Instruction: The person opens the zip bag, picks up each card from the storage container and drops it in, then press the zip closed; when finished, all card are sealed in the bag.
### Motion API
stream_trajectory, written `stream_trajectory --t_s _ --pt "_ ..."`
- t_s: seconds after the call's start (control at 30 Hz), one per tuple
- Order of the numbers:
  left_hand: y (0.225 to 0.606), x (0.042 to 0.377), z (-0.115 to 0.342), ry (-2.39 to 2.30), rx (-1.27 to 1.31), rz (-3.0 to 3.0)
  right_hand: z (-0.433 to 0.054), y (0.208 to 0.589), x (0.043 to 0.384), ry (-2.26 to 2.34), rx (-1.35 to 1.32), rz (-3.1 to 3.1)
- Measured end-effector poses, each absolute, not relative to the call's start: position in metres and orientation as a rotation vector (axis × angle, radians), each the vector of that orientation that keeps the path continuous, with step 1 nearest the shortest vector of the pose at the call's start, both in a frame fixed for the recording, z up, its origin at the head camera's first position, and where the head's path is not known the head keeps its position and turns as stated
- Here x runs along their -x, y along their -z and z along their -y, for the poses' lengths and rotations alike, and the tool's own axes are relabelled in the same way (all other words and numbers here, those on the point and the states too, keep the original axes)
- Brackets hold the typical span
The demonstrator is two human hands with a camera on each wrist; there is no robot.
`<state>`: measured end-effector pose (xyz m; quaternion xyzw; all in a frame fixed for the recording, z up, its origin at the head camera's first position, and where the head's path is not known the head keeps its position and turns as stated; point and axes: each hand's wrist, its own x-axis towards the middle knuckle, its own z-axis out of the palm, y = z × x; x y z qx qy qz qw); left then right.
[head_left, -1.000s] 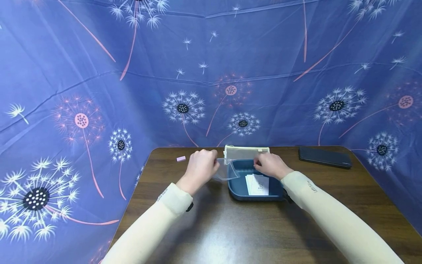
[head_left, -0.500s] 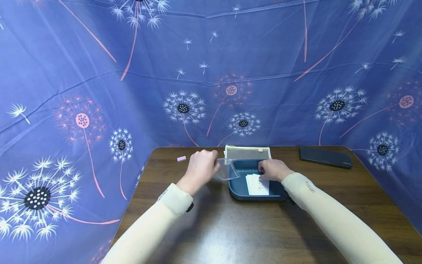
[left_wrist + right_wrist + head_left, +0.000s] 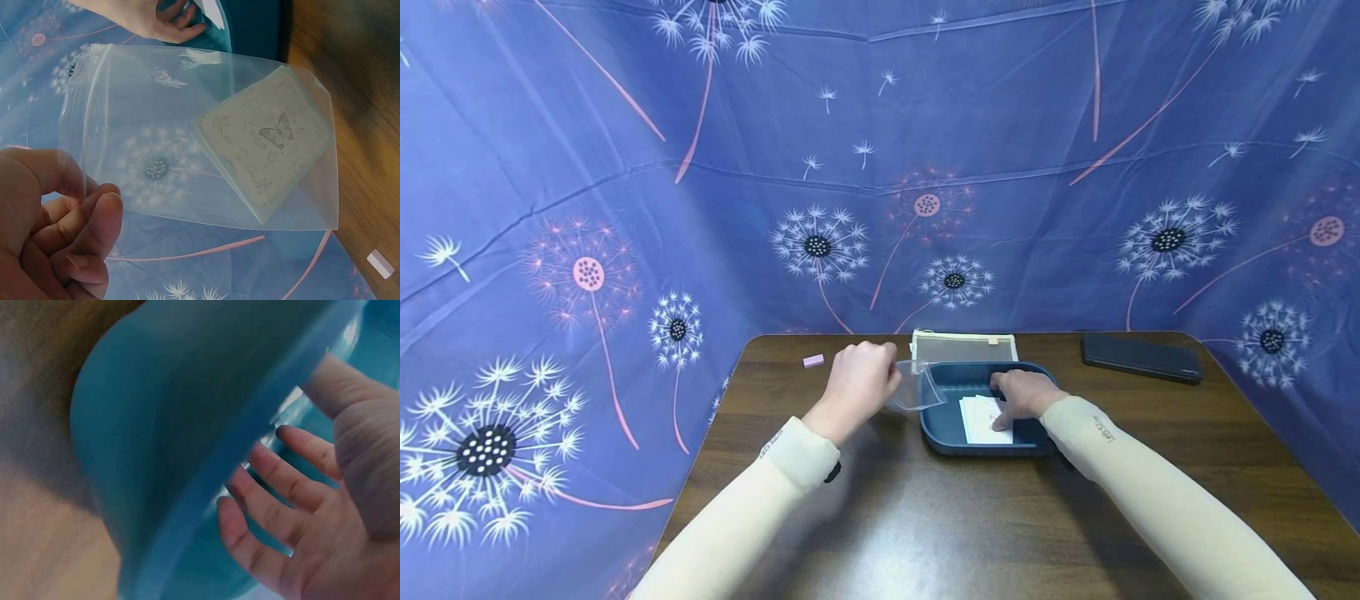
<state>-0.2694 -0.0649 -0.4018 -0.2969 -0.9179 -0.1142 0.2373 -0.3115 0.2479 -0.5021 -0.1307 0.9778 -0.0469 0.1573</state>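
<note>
My left hand (image 3: 861, 371) pinches a clear zip bag (image 3: 144, 209) near its zip end, between thumb and fingers. Inside the bag, toward its far end, lies a stack of pale square papers (image 3: 269, 140), the top one printed with a butterfly. Right of that hand in the head view stands a dark blue tray (image 3: 946, 421) with several white cards (image 3: 977, 421) on its bottom. My right hand (image 3: 1028, 393) reaches into the tray, thumb at the cards. In the right wrist view its fingers (image 3: 269, 519) are spread and loosely bent, and the tray wall covers the thumb tip.
A mesh pouch (image 3: 962, 347) with a white zip edge lies behind the tray. At the back right of the wooden table (image 3: 925, 517) lies a flat black case (image 3: 1138, 358). A small pink block (image 3: 812, 361) sits at the back left. Patterned blue cloth (image 3: 1037, 250) hangs behind.
My right hand has moved right and toward me over the cards, its thumb now spread from its fingers. The left hand and the bag have stayed in place.
</note>
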Motion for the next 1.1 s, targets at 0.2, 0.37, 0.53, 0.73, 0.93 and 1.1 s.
stream_trajectory --t_s 0.2,0.37,0.53,0.73,0.93,1.1 --pt "0.402 0.269 0.064 0.297 0.815 2.509 -0.247 0.504 0.311 0.128 0.330 -2.789" --pt "0.402 0.269 0.063 0.297 0.817 2.502 -0.249 0.504 0.309 0.133 0.359 -2.824" --pt "0.402 0.269 0.062 0.294 0.811 2.499 -0.251 0.503 0.307 0.108 0.423 -2.858" --pt "0.401 0.270 0.061 0.287 0.812 2.515 -0.253 0.495 0.307 0.129 0.440 -2.876" --pt "0.400 0.271 0.062 0.286 0.804 2.537 -0.251 0.479 0.308 0.183 0.505 -2.892" --pt "0.400 0.271 0.064 0.292 0.801 2.537 -0.249 0.465 0.307 0.256 0.577 -2.901"
